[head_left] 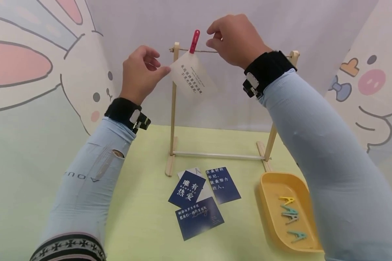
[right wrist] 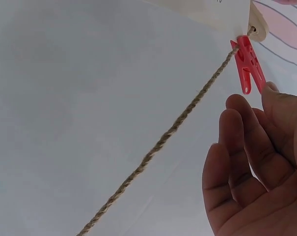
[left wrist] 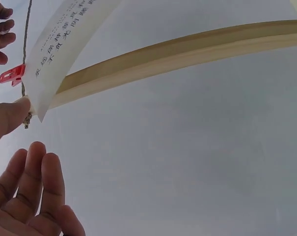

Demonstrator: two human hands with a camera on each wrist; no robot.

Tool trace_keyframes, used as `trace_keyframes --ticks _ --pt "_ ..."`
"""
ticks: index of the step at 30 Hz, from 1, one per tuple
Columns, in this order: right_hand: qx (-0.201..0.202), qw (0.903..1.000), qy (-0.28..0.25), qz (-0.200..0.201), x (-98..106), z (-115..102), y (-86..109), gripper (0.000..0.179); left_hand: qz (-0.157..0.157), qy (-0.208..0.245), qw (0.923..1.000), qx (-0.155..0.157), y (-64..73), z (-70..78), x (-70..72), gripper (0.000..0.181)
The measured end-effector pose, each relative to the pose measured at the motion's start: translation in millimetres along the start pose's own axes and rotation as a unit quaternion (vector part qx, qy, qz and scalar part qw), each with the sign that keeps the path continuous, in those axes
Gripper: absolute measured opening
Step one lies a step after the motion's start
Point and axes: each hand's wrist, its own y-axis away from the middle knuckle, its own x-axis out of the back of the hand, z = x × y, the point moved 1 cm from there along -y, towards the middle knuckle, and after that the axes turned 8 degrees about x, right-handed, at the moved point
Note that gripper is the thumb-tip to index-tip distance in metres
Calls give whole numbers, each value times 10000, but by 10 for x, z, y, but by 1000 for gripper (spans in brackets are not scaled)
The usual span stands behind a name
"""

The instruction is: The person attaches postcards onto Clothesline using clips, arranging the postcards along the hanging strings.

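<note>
A white card with printed characters hangs tilted from the twine, clipped at one corner by a red clothespin. My left hand is at the card's left corner, its thumb tip close to the edge and its fingers spread away from the thumb. To the right of the clothespin, my right hand is raised with loosely bent fingers and nothing between them. In the right wrist view the red clothespin bites the twine, with the right thumb tip right by its handle end.
The twine runs between the posts of a wooden stand. Blue cards and a partly covered white card lie on the green table. A yellow tray at right holds several small clothespins.
</note>
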Motion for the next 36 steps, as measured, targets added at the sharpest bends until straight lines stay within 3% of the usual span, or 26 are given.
trace_keyframes --ticks 14,21,36 --pt "410 9991 -27 102 -35 -88 146 40 -104 -200 9995 -222 91 -15 21 51" --pt "604 9980 -50 190 -64 -62 226 39 37 -337 9988 -365 118 4 8 48" --pt "896 9954 -228 241 -177 -96 380 37 -306 -395 9971 -579 298 37 -112 41"
